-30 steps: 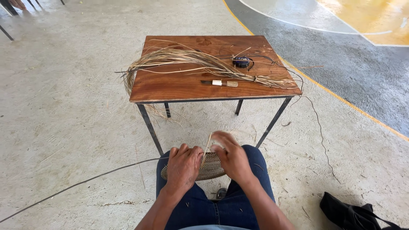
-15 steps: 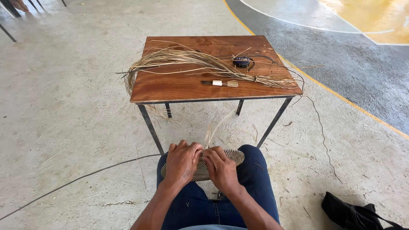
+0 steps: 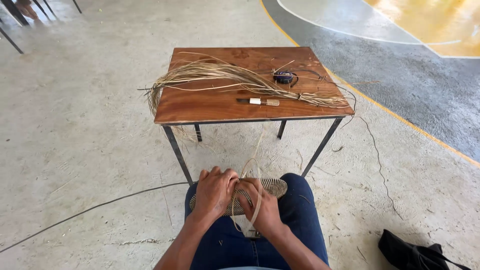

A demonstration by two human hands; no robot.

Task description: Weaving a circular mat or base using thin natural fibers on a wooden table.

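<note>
Since earlier frame, both hands closer together. Left hand (image 3: pixel 215 192) and right hand (image 3: pixel 262 210) grip woven disc (image 3: pixel 267 186) on lap; strand (image 3: pixel 252 172) looped above. Step: weaving coil. Next likely needs strand pulled taut. Fibre bundle (image 3: pixel 230 80), knife (image 3: pixel 258 101) on surface (image 3: pixel 200 107).

The table (image 3: pixel 210 107) at the frame's centre has a smooth, faintly glossy wooden top on matt dark metal legs. Dry, pale straw fibres (image 3: pixel 235 80) lie across it. Low in the frame, the woven disc (image 3: pixel 267 187) looks ribbed and matt, resting on blue denim (image 3: pixel 300 225); the concrete floor (image 3: pixel 75 125) is rough.
</note>
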